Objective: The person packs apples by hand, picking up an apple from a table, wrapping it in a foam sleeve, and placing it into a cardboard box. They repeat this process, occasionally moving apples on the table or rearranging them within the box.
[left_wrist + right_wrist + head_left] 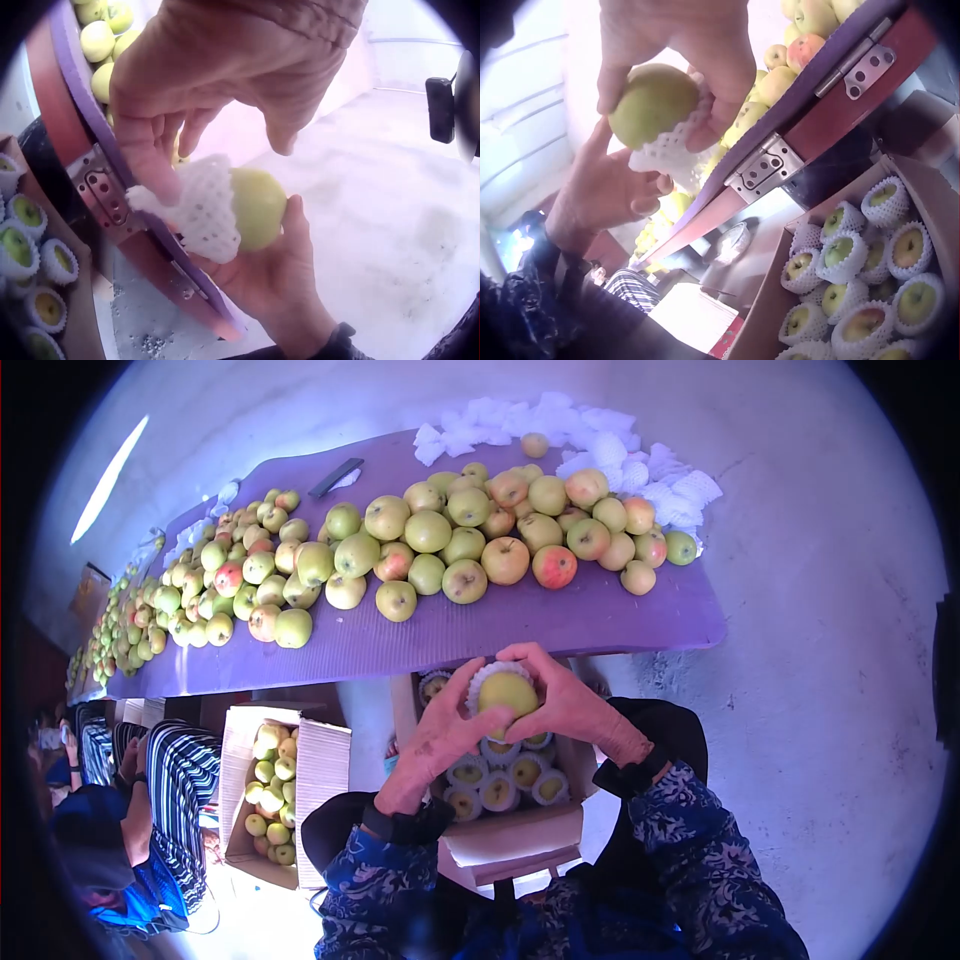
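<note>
A yellow-green apple (pixel 506 694) sits partly inside a white foam net (pixel 206 210), with its bare side exposed. My right hand (pixel 572 705) grips the apple and the netting, with thumb and fingers spread round it in the right wrist view. From the other side, my left hand (pixel 445 728) holds the foam net, its fingers at the loose end and its thumb beside the apple. Below both hands stands a cardboard box (pixel 520 838) of apples in foam nets (pixel 840 259).
A purple-covered table (pixel 420 638) ahead bears many loose apples (pixel 428 532) and a heap of white foam nets (pixel 610 450). At left, another box (pixel 325 790) holds bare apples. Another person in striped clothing (pixel 180 770) sits beyond it. Metal hinges (pixel 765 169) show on the table's side.
</note>
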